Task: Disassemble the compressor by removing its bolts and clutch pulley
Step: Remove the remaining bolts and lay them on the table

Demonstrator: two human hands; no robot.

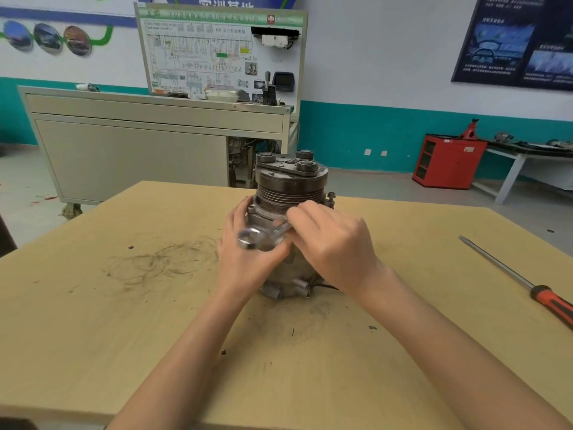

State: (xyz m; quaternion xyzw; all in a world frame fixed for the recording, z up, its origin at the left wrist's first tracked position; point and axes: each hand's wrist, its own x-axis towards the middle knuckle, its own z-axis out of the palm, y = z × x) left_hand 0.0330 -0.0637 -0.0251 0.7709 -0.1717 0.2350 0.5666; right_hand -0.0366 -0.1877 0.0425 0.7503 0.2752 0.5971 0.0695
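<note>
Item 1: compressor (283,282), upright, mid-worktop (155,321) twd far edge. Clutch pulley (290,189) on top, not yet off.
- Left grip (245,262) wraps the housing; we judge it's to stop it turning.
- Right grip (335,240) clenched on wrench (257,235) shank. Working end hidden, prob. on a bolt.

Item 2: screwdriver (511,271), by right edge, unheld; we reckon spare for prying.

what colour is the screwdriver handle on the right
The screwdriver handle is red with black, head view.
</note>
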